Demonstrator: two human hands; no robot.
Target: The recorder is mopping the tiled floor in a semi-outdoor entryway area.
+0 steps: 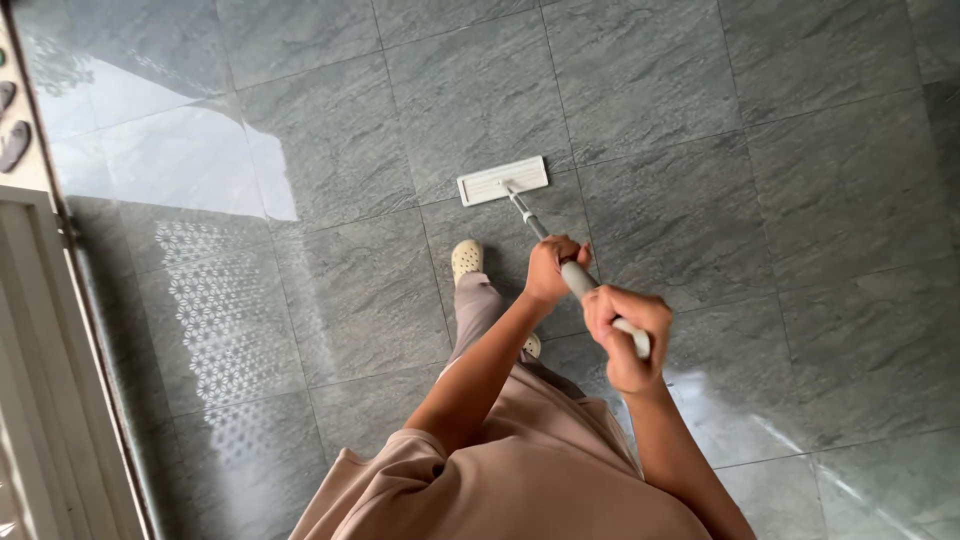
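Note:
A flat white mop head (502, 180) lies on the grey tiled floor (700, 120) ahead of me. Its thin pole (528, 216) runs back toward me and ends in a pale grip. My left hand (551, 270) is wrapped around the pole lower down. My right hand (626, 337) is closed around the grip's top end. One of my feet in a cream perforated clog (466, 259) stands just left of the pole, behind the mop head.
A door frame and sill (45, 330) run down the left edge. Sunlight and a patterned shadow (215, 300) fall across the tiles beside it. Two dark sandals (12, 120) sit outside at far left. The tiles look glossy.

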